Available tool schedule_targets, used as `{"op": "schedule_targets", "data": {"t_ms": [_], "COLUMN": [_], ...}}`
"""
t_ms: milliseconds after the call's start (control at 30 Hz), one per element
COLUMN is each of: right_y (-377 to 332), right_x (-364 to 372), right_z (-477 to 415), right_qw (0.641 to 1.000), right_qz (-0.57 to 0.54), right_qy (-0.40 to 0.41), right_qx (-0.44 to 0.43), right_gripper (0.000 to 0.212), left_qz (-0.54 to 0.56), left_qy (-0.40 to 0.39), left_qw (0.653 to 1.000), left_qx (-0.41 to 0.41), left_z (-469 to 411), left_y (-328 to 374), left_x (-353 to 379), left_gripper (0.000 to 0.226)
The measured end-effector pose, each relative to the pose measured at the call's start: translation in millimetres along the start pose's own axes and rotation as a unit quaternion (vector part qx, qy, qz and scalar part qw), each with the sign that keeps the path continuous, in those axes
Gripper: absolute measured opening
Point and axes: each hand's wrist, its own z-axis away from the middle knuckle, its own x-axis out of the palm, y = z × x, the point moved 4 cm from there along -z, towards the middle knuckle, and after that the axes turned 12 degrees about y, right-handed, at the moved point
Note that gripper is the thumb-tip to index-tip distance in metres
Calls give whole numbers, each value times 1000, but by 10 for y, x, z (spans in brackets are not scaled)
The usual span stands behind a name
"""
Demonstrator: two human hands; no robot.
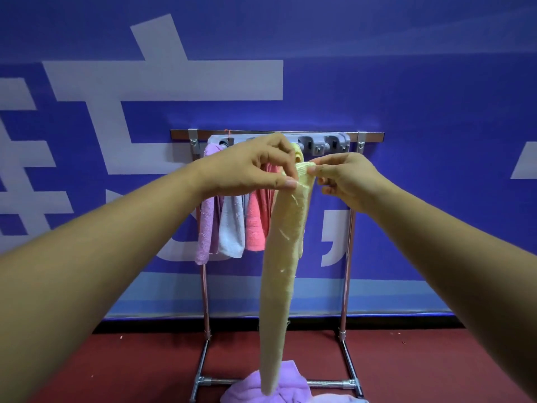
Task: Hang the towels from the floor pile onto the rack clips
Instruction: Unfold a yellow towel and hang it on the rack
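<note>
Most of the frame is filled by a blue wall [421, 97], on which large white characters [162, 80] are printed (cut off at the left and right edges). A lighter blue band [377, 298] is set below, edged by a black strip [406, 321]. The bottom is covered by dark red floor [145, 367].

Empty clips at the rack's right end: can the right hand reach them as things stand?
Probably yes. The empty clips sit just above the right hand with nothing between, though it and the left hand both pinch the top of the yellow towel.
</note>
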Motion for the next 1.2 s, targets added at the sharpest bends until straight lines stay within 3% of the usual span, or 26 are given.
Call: {"op": "schedule_targets", "data": {"t_ms": [233,400,600,767,933,1000,1200], "right_y": [-159,-245,-280,-244,-204,-155,27], "right_x": [307,419,524,502,453,424,380], "right_z": [226,326,371,401,401,394,350], "right_qw": [984,968,956,977,985,987,992], "right_qz": [-136,-199,-233,-148,-108,-74,-4], "right_qy": [-104,-142,-171,-153,-131,-132,-116], "right_qx": [43,63,49,-22,-45,-54,-59], "right_gripper": [12,14,38,17,11,11,18], "left_qz": [-55,-70,-74,-45,-33,-87,-177], "left_qy": [140,176,202,171,6,-43,39], "left_qw": [987,979,972,979,990,983,977], "left_qx": [-51,-77,-90,-106,-137,-156,-109], "left_z": [-28,-3,35,108,257,323,340], "left_y": [-52,-152,-196,-201,-244,-343,-404], "left_x": [-31,-110,-169,-168,-104,-109,-129], "left_gripper": [12,15,11,11,23,21,24]}}
